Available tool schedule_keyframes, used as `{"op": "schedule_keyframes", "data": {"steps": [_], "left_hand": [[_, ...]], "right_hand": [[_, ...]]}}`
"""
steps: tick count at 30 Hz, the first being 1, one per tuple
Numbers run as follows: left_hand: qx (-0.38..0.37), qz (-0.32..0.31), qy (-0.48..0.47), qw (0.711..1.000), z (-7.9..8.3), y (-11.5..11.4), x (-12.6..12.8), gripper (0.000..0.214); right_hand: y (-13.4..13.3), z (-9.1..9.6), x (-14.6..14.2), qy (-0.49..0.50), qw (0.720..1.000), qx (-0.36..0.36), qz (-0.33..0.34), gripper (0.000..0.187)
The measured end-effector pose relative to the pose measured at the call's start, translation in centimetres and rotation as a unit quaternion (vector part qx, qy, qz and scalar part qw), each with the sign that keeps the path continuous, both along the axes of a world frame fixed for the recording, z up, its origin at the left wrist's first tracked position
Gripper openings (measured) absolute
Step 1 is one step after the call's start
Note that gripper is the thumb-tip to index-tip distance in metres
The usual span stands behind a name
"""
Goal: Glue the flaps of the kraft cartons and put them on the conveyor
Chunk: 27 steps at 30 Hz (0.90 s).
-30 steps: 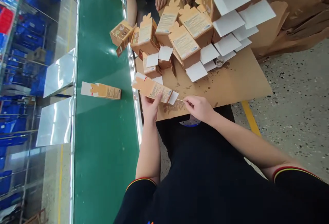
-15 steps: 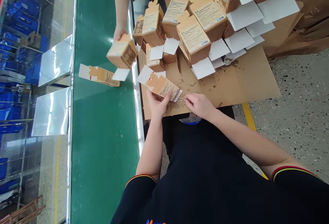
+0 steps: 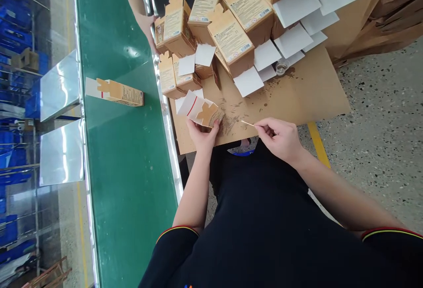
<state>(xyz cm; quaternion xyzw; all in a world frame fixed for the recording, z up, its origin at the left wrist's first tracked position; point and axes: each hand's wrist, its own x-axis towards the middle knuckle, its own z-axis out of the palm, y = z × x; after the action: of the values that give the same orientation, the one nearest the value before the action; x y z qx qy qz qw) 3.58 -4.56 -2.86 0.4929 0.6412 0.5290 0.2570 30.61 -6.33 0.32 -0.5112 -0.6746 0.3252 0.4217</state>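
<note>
Carton (image 3: 202,112) pinched in left hand (image 3: 201,134) fingers; stick (image 3: 247,123) in right hand (image 3: 280,138).

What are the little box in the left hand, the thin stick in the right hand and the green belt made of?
The box looks like matte brown printed cardboard with white inner flaps. The stick in the right hand seems pale wood or bamboo, too thin to say which. The belt looks like smooth rubber or plastic, glossy with glare spots.

Printed label panels on the upright cartons (image 3: 231,41), their small text too blurred to read.
</note>
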Motion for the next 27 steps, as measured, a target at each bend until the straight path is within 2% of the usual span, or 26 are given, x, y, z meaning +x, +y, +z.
{"op": "schedule_keyframes", "data": {"steps": [5,8,11,15,17,19,21,23,25,27], "left_hand": [[-0.013,0.013,0.027,0.999,-0.4,0.4,0.4,0.089],[-0.010,0.034,-0.001,0.999,0.1,-0.1,-1.1,0.099],[0.033,0.119,-0.003,0.992,1.7,-2.0,-6.1,0.108],[0.107,0.271,0.035,0.956,4.4,-5.9,-16.0,0.109],[0.089,0.331,0.061,0.937,5.0,-7.4,-19.9,0.104],[0.034,0.357,0.074,0.930,5.0,-8.3,-22.1,0.099],[-0.028,0.346,0.056,0.936,4.5,-8.8,-22.7,0.097],[-0.067,0.339,0.043,0.937,4.0,-9.5,-22.3,0.104],[-0.061,0.377,0.092,0.920,3.8,-10.7,-21.5,0.107],[0.001,0.433,0.182,0.883,4.1,-11.4,-20.5,0.094]], "right_hand": [[-0.1,0.2,-0.8,0.019,0.999,0.030,0.030,0.026],[0.0,0.3,-0.5,0.031,0.998,0.043,0.028,0.023],[-0.1,0.3,0.3,0.049,0.998,0.041,0.003,0.019],[-0.1,-0.3,0.7,0.056,0.998,0.005,-0.006,0.021],[0.2,-0.5,0.4,0.059,0.998,-0.013,0.007,0.026],[0.6,-0.4,-0.2,0.065,0.997,-0.025,0.024,0.029],[1.1,-0.2,-0.5,0.068,0.997,-0.032,0.035,0.030],[1.5,0.1,-0.4,0.066,0.997,-0.035,0.034,0.030],[1.7,0.4,0.4,0.062,0.997,-0.035,0.022,0.029],[1.8,0.6,1.5,0.058,0.998,-0.034,0.003,0.029]]}}
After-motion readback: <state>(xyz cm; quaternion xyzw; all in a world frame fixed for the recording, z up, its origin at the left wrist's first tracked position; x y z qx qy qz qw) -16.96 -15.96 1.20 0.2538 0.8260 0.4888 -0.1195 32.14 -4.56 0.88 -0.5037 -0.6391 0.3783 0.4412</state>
